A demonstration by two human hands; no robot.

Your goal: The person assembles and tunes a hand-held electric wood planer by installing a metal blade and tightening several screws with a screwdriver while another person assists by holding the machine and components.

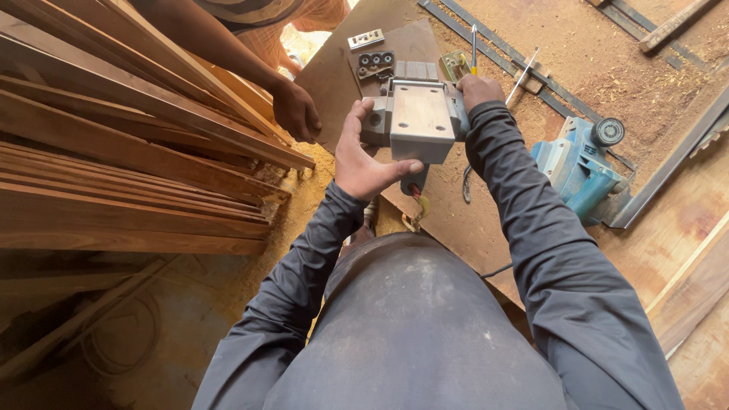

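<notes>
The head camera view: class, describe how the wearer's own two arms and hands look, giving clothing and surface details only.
Both arms wear long dark grey sleeves of a thin fabric, creased along their length, dusty in places, and ending in close cuffs at the wrists. The left hand and right hand are bare: no gloves, rings or watch show. The trousers are a matching dark grey, smudged with pale dust.

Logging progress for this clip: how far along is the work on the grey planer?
Done: small metal parts lie removed on the board. In hand: left hand grips the upturned grey planer; right hand works it with a screwdriver. Left: those parts remain off.
</notes>
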